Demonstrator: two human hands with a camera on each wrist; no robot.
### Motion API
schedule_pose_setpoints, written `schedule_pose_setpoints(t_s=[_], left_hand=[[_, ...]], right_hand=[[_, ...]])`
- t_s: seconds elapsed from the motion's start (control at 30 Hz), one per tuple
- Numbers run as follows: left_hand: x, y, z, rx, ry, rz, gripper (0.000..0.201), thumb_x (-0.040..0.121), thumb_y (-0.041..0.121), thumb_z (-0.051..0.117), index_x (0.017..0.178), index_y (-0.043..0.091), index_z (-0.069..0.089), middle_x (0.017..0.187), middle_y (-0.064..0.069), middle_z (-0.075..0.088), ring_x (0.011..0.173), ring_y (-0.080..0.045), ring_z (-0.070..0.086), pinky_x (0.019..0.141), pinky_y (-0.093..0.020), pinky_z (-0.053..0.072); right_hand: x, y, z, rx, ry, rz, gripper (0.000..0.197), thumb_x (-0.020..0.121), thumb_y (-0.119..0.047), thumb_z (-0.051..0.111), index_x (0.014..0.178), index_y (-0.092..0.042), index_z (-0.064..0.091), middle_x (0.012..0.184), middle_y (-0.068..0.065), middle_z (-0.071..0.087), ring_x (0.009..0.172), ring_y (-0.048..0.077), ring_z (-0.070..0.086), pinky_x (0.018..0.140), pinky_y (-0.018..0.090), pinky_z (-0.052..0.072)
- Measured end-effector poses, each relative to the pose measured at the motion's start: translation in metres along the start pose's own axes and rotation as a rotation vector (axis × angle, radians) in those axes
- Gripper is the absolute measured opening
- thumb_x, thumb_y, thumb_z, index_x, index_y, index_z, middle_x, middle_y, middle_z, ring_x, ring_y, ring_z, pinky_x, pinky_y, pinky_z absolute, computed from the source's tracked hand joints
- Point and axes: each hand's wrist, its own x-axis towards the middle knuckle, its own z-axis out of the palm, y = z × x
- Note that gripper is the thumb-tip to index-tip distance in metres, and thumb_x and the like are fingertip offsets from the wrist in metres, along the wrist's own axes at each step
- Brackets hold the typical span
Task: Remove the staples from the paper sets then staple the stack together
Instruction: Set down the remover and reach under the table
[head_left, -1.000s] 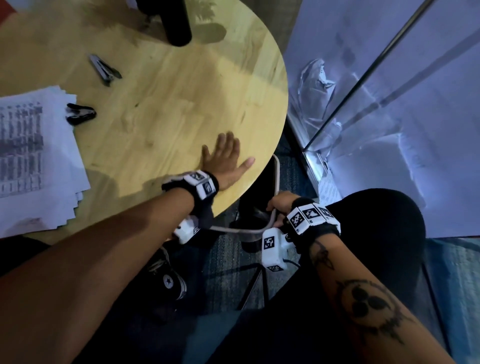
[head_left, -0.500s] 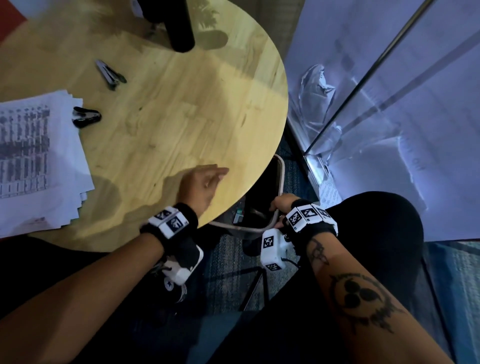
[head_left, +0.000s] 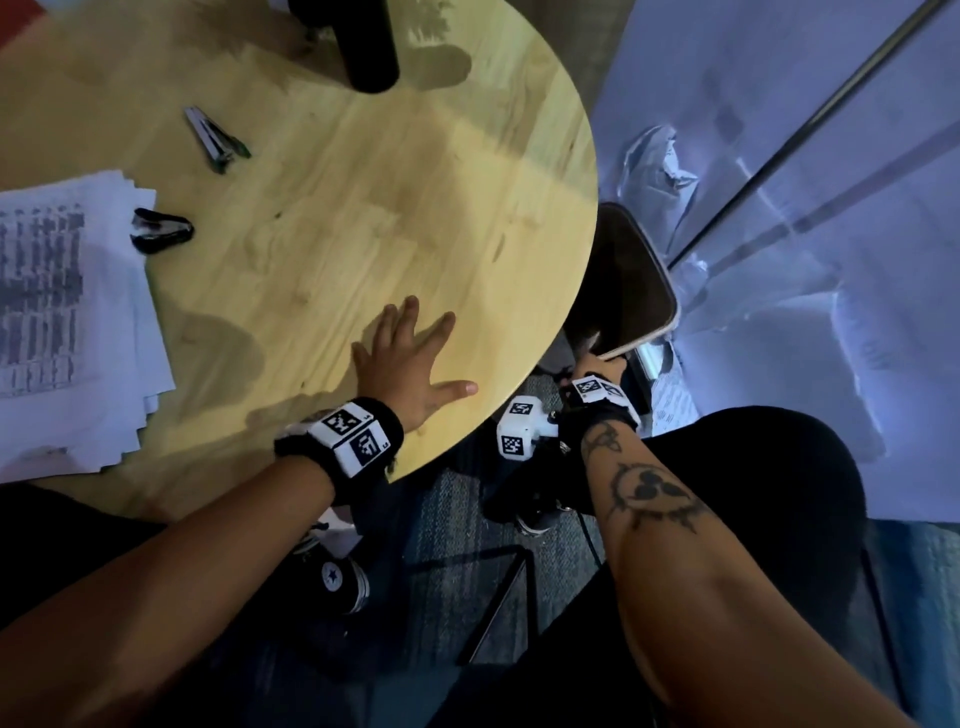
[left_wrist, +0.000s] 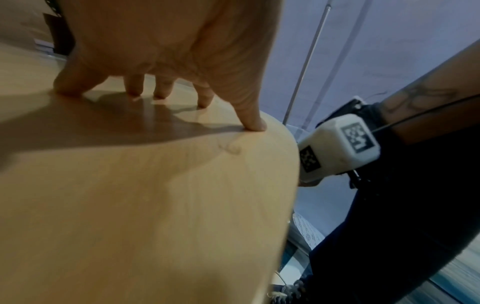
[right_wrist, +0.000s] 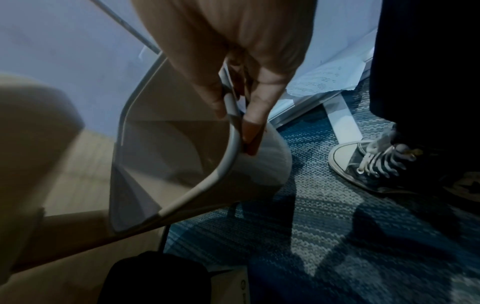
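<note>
Left hand (head_left: 410, 353) is pressing flat, fingers spread, near the tabletop (head_left: 395, 171) edge at centre frame; right hand (right_wrist: 233, 67) is pinching the bin (right_wrist: 166, 144) rim below it. Swept staples could miss the tilted bin. Papers (head_left: 62, 322), staple remover (head_left: 161, 236) and stapler (head_left: 213, 135) are lying at left, open wood between.

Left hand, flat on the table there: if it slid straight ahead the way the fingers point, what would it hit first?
Nothing nearby: ahead of the left hand lies bare table up to its far rim. The black cylinder stands left of that line, though depth is uncertain.
</note>
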Motion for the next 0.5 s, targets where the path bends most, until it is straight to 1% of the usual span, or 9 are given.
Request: schedule_pose_setpoints(t_s=[0.07,0.13,0.17,0.23,0.27,0.3,0.33,0.4,0.5], left_hand=[[0.000,0.000,0.002,0.012,0.008,0.001,0.089,0.079,0.067,0.050,0.149,0.038,0.005,0.159,-0.003,-0.015,0.145,-0.027,-0.014,0.111,-0.064,0.006],[-0.001,-0.001,0.003,0.016,0.003,-0.001,0.088,0.080,0.067,0.049,0.149,0.037,0.003,0.158,-0.003,-0.016,0.145,-0.026,-0.016,0.111,-0.064,0.005],[-0.001,-0.001,0.003,0.020,0.001,0.002,0.088,0.080,0.067,0.048,0.149,0.037,0.003,0.158,-0.003,-0.017,0.145,-0.026,-0.016,0.111,-0.064,0.005],[-0.001,-0.001,0.004,0.023,-0.006,0.003,0.088,0.080,0.068,0.047,0.149,0.037,0.001,0.158,-0.003,-0.018,0.145,-0.026,-0.017,0.111,-0.064,0.004],[-0.002,-0.001,0.003,0.023,-0.011,0.003,0.089,0.080,0.068,0.046,0.149,0.037,0.000,0.158,-0.003,-0.019,0.145,-0.026,-0.018,0.110,-0.064,0.003],[-0.002,-0.001,0.003,0.023,-0.016,0.003,0.089,0.080,0.068,0.046,0.149,0.037,-0.001,0.158,-0.003,-0.019,0.145,-0.026,-0.019,0.110,-0.064,0.003],[-0.002,0.000,0.003,0.024,-0.021,0.004,0.089,0.081,0.068,0.046,0.149,0.037,-0.001,0.158,-0.003,-0.020,0.144,-0.026,-0.019,0.110,-0.064,0.003],[-0.002,-0.001,0.003,0.027,-0.025,0.009,0.089,0.081,0.068,0.045,0.149,0.037,-0.002,0.157,-0.003,-0.021,0.144,-0.026,-0.020,0.110,-0.064,0.002],[-0.001,-0.002,0.004,0.033,-0.030,0.008,0.089,0.081,0.068,0.044,0.149,0.037,-0.004,0.157,-0.003,-0.022,0.144,-0.026,-0.021,0.110,-0.064,0.002]], right_hand=[[0.002,0.003,0.000,-0.069,-0.012,-0.036,0.044,0.093,-0.023,0.052,0.131,-0.010,0.036,0.120,0.020,0.056,0.105,0.039,0.056,0.092,0.048,0.045],[0.016,0.022,-0.001,-0.255,-0.164,-0.029,0.044,0.094,-0.028,0.049,0.134,-0.013,0.038,0.133,0.015,0.049,0.118,0.034,0.049,0.098,0.040,0.041],[0.024,0.032,0.001,-0.307,-0.232,0.056,0.045,0.096,-0.029,0.042,0.138,-0.012,0.035,0.140,0.012,0.043,0.121,0.029,0.046,0.094,0.033,0.045],[0.008,0.036,-0.007,-0.326,-0.377,0.114,0.045,0.100,-0.023,0.027,0.144,-0.013,0.023,0.148,0.007,0.030,0.119,0.020,0.044,0.069,0.018,0.053],[0.003,0.037,-0.009,-0.321,-0.405,0.133,0.045,0.101,-0.021,0.024,0.144,-0.010,0.021,0.149,0.009,0.028,0.121,0.020,0.043,0.062,0.016,0.050],[-0.003,0.036,-0.010,-0.431,-0.410,0.094,0.045,0.101,-0.021,0.025,0.144,-0.008,0.024,0.149,0.012,0.029,0.126,0.025,0.041,0.066,0.018,0.049],[-0.015,0.028,-0.013,-0.624,-0.384,0.051,0.044,0.102,-0.022,0.027,0.143,-0.006,0.028,0.148,0.016,0.030,0.130,0.031,0.038,0.079,0.026,0.049],[-0.020,0.012,-0.019,-0.869,-0.194,-0.056,0.046,0.101,-0.025,0.033,0.140,0.001,0.032,0.143,0.025,0.034,0.132,0.040,0.034,0.101,0.046,0.036],[-0.023,0.003,-0.017,-0.997,-0.080,-0.026,0.051,0.101,-0.029,0.032,0.139,0.006,0.031,0.142,0.028,0.034,0.132,0.042,0.032,0.107,0.050,0.026]])
